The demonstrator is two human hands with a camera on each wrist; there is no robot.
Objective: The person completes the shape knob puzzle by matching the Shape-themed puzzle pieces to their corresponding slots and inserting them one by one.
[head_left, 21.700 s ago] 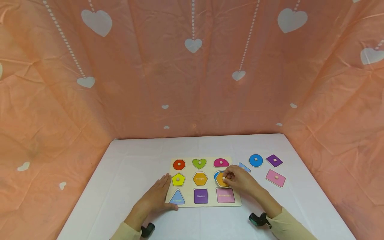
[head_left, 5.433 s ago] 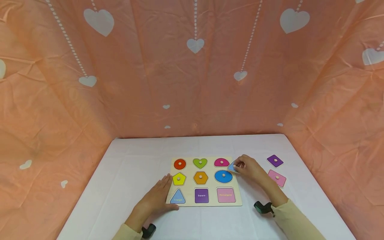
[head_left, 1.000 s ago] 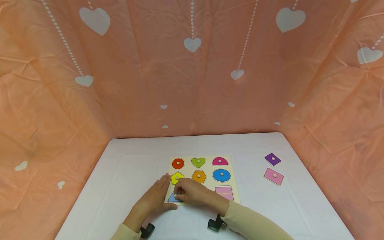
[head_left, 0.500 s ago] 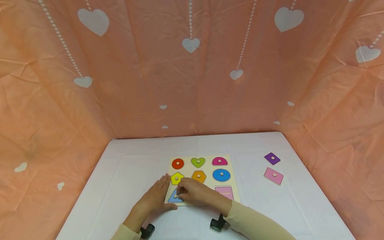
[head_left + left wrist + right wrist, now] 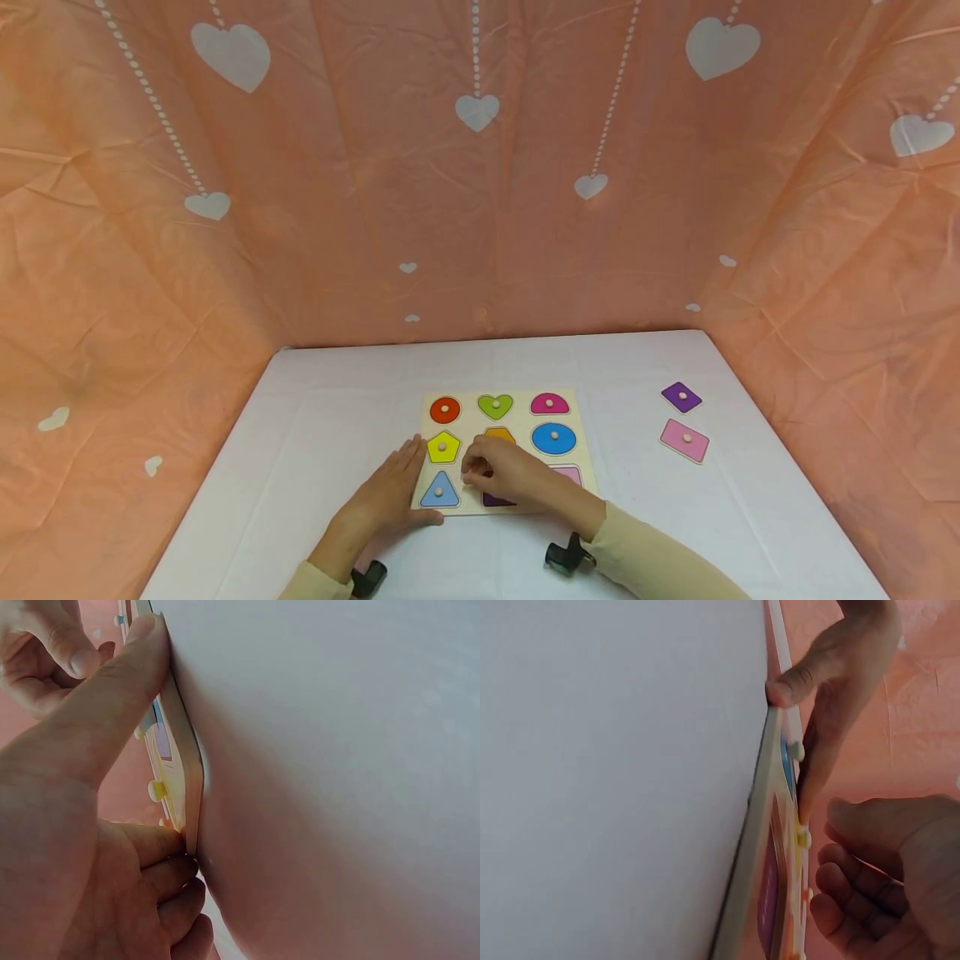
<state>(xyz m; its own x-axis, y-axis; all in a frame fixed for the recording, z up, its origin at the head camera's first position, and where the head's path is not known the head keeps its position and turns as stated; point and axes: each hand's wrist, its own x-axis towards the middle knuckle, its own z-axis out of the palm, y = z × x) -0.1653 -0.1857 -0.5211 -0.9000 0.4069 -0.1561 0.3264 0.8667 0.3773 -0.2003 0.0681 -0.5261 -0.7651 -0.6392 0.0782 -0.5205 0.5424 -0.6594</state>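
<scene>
A wooden peg puzzle board [image 5: 468, 498] lies in front of the person, with knobbed shape pieces set in it. My left hand [image 5: 390, 487] rests along its left side, fingers straight, the thumb [image 5: 124, 682] against the near edge. The light blue triangle [image 5: 444, 500] sits in the near left recess. Just right of it, my right hand [image 5: 510, 473] hovers over the board, fingers loosely bent and nothing between them. It partly hides the purple square recess [image 5: 497, 501], the pink rectangle recess [image 5: 572, 473] and the orange hexagon [image 5: 500, 433].
To the right of the board, a purple square piece [image 5: 677, 392] and a pink rectangle piece [image 5: 693, 450] lie on the white table [image 5: 337, 392]. Orange cloth [image 5: 375, 208] with white hearts hangs behind and at both sides.
Earlier the right hand placed the orange hexagon and carried the light blue triangle to its recess. Now it has let go of the triangle's knob and moved right. The left hand stays put.
</scene>
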